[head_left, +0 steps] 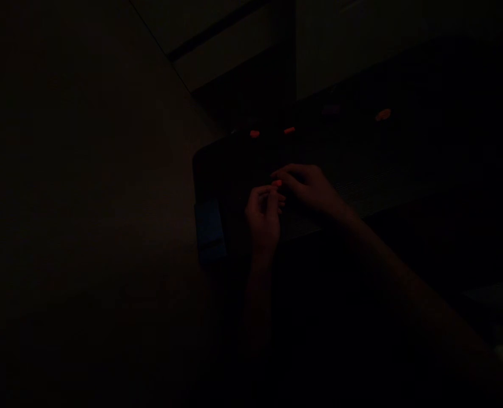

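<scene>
The scene is very dark. A small bright red piece (277, 183), soft-looking and of a kind I cannot make out, sits between my two hands. My left hand (263, 218) is closed, its thumb and index fingertips pinching the piece from below. From the right, my right hand (313, 186) reaches over with bent fingers, its thumb and fingertips closed at the piece's upper side. Both hands are just above the dark table (353, 175).
Toward the table's far edge lie a red lump (254, 134), a short red stick (289, 130), a dim purplish thing (331, 110) and an orange piece (383, 115). A dark blue box-like thing (210, 229) is at the left edge. Pale cabinet fronts (234, 48) stand behind.
</scene>
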Available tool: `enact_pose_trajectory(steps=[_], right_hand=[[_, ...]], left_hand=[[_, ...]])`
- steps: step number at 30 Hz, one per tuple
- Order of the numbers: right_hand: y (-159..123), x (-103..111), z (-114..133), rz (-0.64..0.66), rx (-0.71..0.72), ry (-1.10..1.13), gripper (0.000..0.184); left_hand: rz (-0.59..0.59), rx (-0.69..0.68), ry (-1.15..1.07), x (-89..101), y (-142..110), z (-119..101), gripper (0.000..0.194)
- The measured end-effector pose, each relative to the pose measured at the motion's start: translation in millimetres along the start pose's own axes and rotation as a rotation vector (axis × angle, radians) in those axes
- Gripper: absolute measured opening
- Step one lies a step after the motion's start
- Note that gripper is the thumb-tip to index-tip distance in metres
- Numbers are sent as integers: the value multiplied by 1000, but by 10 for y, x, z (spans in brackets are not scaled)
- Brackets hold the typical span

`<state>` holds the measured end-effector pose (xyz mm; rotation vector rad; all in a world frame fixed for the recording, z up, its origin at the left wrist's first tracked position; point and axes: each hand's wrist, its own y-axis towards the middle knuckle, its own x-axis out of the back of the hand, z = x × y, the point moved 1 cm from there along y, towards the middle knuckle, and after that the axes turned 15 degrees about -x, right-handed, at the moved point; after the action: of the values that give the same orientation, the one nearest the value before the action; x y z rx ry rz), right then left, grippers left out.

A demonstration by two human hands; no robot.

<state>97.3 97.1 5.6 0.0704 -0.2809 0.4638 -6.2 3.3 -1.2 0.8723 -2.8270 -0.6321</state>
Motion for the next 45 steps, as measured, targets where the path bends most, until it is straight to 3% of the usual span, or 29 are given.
enact_pose_trajectory(steps=[45], right_hand=[[4,3,2,-9,7,-6,22]], left_hand=[[3,-7,-36,-5,-8,11,4]])
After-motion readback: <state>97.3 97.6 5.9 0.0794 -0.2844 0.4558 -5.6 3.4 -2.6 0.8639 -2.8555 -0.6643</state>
